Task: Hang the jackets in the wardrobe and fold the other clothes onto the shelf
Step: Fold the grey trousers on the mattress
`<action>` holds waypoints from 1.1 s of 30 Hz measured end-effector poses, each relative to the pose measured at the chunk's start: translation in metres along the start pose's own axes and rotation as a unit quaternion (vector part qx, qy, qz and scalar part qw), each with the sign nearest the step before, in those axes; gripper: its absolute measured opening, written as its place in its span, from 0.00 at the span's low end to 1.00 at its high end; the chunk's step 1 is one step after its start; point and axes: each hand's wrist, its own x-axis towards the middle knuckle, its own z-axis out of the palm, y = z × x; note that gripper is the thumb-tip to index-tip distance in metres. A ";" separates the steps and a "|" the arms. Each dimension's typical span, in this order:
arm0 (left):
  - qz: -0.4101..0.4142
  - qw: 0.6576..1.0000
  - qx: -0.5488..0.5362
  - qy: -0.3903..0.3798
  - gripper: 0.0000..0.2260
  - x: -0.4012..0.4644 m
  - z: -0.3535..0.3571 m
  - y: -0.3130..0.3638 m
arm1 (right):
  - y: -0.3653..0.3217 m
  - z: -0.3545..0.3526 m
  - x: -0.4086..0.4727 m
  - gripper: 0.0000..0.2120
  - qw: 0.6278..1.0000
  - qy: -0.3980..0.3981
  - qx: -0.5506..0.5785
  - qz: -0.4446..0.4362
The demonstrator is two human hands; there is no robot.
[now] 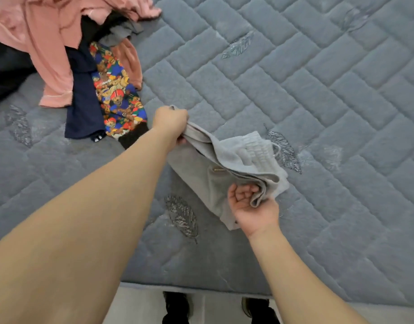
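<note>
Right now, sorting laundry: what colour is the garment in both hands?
Light grey garment, seen from the head camera.

Head view, steeply down, near mattress (294,90)

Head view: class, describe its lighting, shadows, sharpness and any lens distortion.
Head view: light is soft and even, with no glare and only faint shadow under the grey garment; the quilted mattress lines bow towards the edges, a wide-angle effect; the left hand and right hand look slightly soft; the pink garment is blurriest at the top-left corner.
</note>
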 end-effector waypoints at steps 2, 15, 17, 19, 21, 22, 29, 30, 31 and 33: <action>0.040 0.994 0.051 -0.091 0.08 -0.009 0.044 0.024 | -0.037 0.002 0.006 0.19 0.996 0.057 0.039 -0.056; 0.021 0.911 0.367 -0.189 0.46 0.034 0.098 -0.016 | -0.065 -0.023 0.052 0.46 0.890 0.213 -0.386 -0.113; -0.005 0.917 0.326 -0.231 0.38 0.038 0.103 -0.013 | -0.067 -0.019 0.060 0.34 0.910 0.197 -0.354 -0.084; -0.037 0.916 0.296 -0.267 0.30 0.036 0.105 -0.009 | -0.073 -0.013 0.064 0.22 0.933 0.186 -0.307 -0.031; -0.064 0.919 0.268 -0.283 0.28 0.028 0.106 -0.005 | -0.081 -0.013 0.064 0.19 0.944 0.168 -0.282 -0.016; -0.075 0.921 0.249 -0.289 0.28 0.023 0.107 -0.002 | -0.086 -0.014 0.062 0.19 0.946 0.163 -0.279 -0.024; -0.100 0.933 0.138 -0.318 0.23 -0.035 0.128 0.047 | -0.145 0.007 -0.003 0.21 0.943 0.171 -0.258 -0.126; -0.098 0.933 0.126 -0.321 0.20 -0.048 0.131 0.058 | -0.154 0.013 -0.017 0.21 0.938 0.171 -0.264 -0.142; -0.095 0.933 0.117 -0.326 0.18 -0.063 0.133 0.070 | -0.162 0.020 -0.034 0.21 0.935 0.170 -0.269 -0.159; -0.080 0.930 0.106 -0.342 0.15 -0.097 0.136 0.096 | -0.176 0.034 -0.073 0.22 0.927 0.171 -0.266 -0.202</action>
